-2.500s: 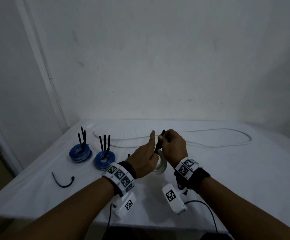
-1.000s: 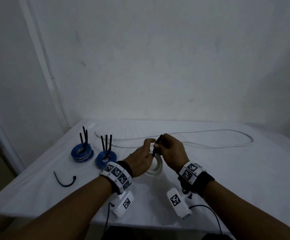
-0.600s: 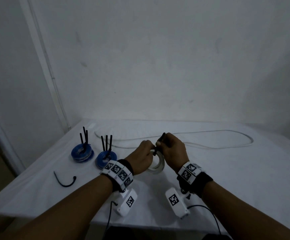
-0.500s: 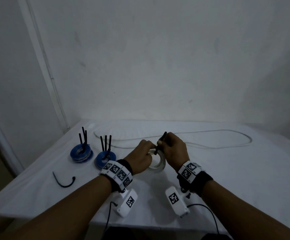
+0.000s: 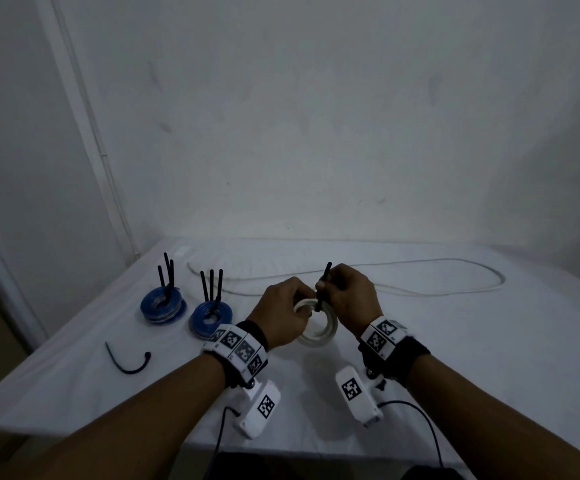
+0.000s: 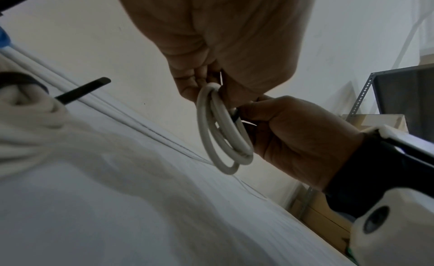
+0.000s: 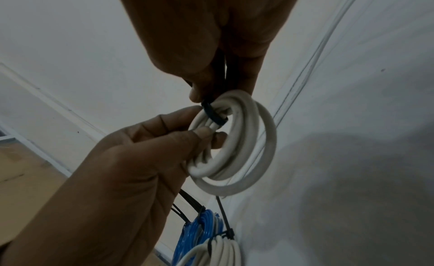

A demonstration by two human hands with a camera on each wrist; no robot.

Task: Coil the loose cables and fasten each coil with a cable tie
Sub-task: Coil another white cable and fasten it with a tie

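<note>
Right wrist view alone shows black tie wrapping white coil.

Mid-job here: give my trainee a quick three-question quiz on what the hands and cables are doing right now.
1. True or false: the white coil lies flat on the table.
2. How many blue coils already carry ties?
3. What does the right hand pinch? A) black cable tie B) loose white cable C) spare tie

Key: 1 false, the left hand holds it up; 2 two; 3 A.
</note>
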